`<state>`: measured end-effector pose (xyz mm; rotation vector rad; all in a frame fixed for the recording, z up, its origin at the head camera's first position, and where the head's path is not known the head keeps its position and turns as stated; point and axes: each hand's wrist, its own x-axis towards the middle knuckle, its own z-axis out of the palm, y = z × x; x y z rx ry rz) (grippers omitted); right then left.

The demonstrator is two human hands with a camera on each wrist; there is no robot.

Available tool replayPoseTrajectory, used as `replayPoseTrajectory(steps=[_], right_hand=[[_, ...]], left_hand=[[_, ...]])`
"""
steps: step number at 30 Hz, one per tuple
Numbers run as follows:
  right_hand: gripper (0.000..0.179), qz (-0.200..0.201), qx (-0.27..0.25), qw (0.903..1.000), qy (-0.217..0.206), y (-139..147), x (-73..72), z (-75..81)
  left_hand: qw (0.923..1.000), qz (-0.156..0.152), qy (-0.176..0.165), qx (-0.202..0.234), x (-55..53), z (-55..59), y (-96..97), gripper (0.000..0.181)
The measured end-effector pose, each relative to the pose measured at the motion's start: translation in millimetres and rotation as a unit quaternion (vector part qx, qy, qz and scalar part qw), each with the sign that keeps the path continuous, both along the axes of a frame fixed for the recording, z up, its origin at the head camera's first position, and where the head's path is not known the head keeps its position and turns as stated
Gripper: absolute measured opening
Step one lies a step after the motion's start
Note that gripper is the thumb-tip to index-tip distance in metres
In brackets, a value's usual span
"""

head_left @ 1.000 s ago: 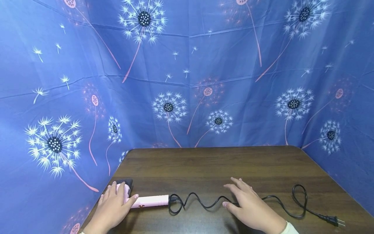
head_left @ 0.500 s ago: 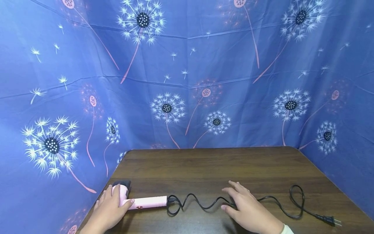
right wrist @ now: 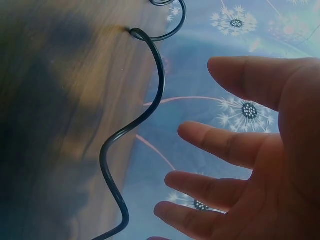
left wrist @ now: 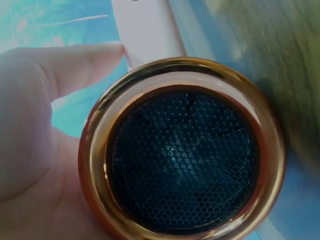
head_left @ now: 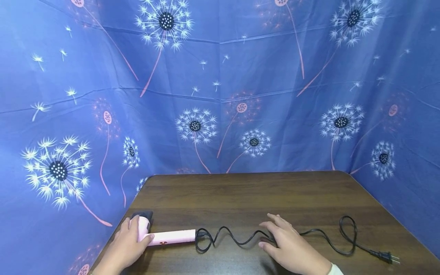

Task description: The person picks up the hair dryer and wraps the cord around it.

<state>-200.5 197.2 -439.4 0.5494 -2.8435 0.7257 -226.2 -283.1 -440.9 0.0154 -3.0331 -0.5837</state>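
Observation:
A pink hair dryer (head_left: 173, 237) lies on its side at the table's left, its black nozzle (head_left: 144, 215) pointing away. My left hand (head_left: 125, 244) holds its rounded head, fingers over the top and thumb against the start of the handle. In the left wrist view, the gold-ringed intake mesh (left wrist: 182, 160) fills the middle, with the thumb on the handle beside it. My right hand (head_left: 292, 244) is over the black power cord (head_left: 237, 241) with fingers spread and nothing in its grasp. In the right wrist view, the cord runs past the fingertips, apart from them.
The cord coils beside the handle end and loops again at the right, ending in a two-pin plug (head_left: 386, 256) near the table's right edge. The brown wooden table (head_left: 240, 194) is enclosed by a blue dandelion-print cloth (head_left: 220, 95) behind and at both sides.
The left hand's fingers have settled more around the dryer's head. The right hand has barely moved. The whole head view has shifted slightly, carrying the scene a little to the left.

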Motion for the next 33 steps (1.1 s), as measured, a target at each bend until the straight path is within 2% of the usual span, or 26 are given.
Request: replayPoseTrajectory(steps=[7, 13, 22, 26, 33], right_hand=[[0.045, 0.003, -0.003, 1.0000, 0.006, -0.9, 0.0, -1.0], [0.044, -0.005, -0.002, 1.0000, 0.008, -0.7, 0.2, -1.7], [0.041, -0.004, -0.003, 1.0000, 0.001, -1.0, -1.3, -4.9], [0.041, 0.002, 0.000, 0.9999, 0.012, -0.7, -1.5, -6.5], [0.039, 0.013, 0.008, 0.9994, 0.030, -1.3, -1.4, -9.7]], left_hand=[[0.9997, 0.001, 0.015, 0.017, -2.9, -1.1, -1.4, 0.089], [0.9991, 0.017, 0.031, 0.024, -5.4, -0.7, -4.0, 0.086], [0.9988, 0.025, 0.030, 0.029, -8.1, -6.1, -12.2, 0.088], [0.9984, 0.039, 0.021, 0.035, -10.4, -8.9, -13.8, 0.096], [0.9975, 0.059, -0.009, 0.038, -13.1, -14.3, -19.5, 0.100]])
